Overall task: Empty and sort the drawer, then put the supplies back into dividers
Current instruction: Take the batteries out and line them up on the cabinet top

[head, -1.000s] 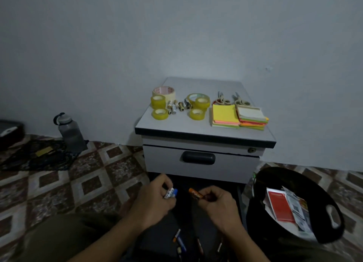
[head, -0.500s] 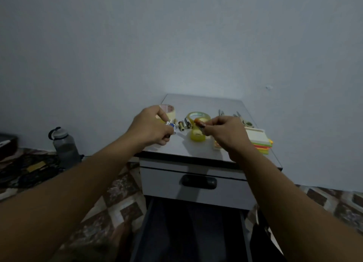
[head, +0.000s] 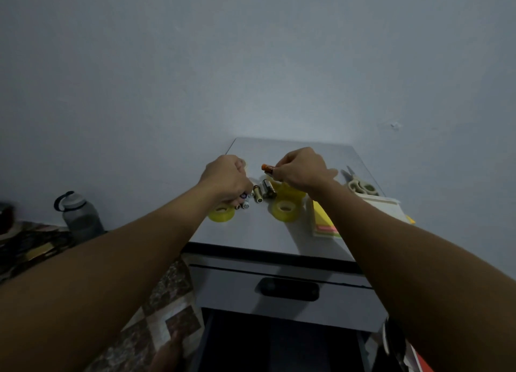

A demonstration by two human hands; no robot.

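Both hands are stretched out over the grey cabinet top (head: 251, 232). My left hand (head: 227, 177) is curled, gripping a small blue-and-white battery (head: 244, 196) just above the row of batteries (head: 264, 191) lying there. An orange battery (head: 267, 168) sticks out of the fingertips of my right hand (head: 300, 166), held a little above the top. Yellow tape rolls (head: 284, 209) (head: 222, 213) sit in front of the hands. The stack of sticky notes (head: 324, 221) lies to the right, partly under my right forearm. The lower drawer (head: 279, 343) stands open and dark.
Scissors (head: 358, 183) lie at the back right of the cabinet top. The closed upper drawer has a black handle (head: 289, 288). A grey water bottle (head: 81, 218) stands on the patterned floor to the left. A black bag edge (head: 396, 343) shows at the lower right.
Both hands rose from the open drawer to the cabinet top, carrying their batteries. The left hand lowered beside the battery row; the right moved farther back.
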